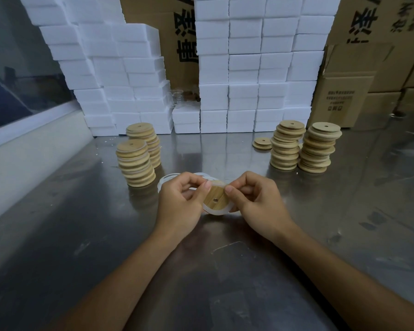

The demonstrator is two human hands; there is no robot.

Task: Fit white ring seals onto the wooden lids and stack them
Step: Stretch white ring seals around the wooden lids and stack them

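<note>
**Seating the seal round the lid's rim**

A wooden lid [216,198] is held above the steel table [225,271] at centre, pinched between the left hand [181,204] and the right hand [256,201]. A white ring seal [215,212] is being stretched over its edge, thumbs pressing at 12 o'clock. The seal is best worked round evenly, without twisting. Loose rings [167,180] lie at 10 o'clock; sealed stacks [135,163] beyond them, bare stacks [304,149] at 2 o'clock.
</note>
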